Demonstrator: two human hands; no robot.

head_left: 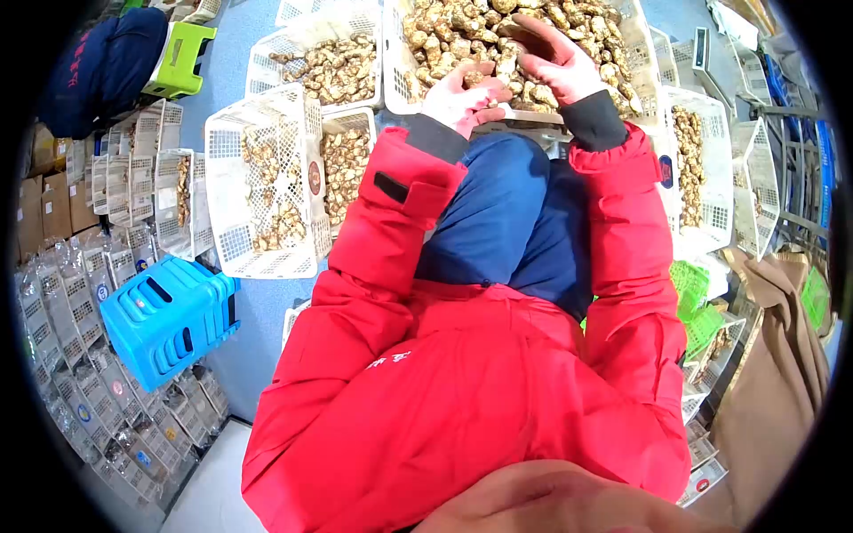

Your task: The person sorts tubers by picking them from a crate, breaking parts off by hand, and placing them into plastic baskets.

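Both my hands are over a large white crate (653, 67) heaped with knobby brown-and-cream pieces (444, 40), which look like mushrooms or roots. My left hand (464, 99) is at the crate's near edge, its fingers curled around a small brown knobby piece (473, 79). Just to the right, my right hand (569, 71) reaches in over the heap, fingers and thumb stretched apart. A dark patch lies by its fingertips, and I cannot make out whether it is a piece or shadow.
Left of my legs stand white mesh crates (218, 178) with more pieces; another crate (724, 178) is at the right. A blue plastic stool (169, 315), a green stool (182, 62), stacked baskets (71, 311) and brown cloth (773, 373) lie further out.
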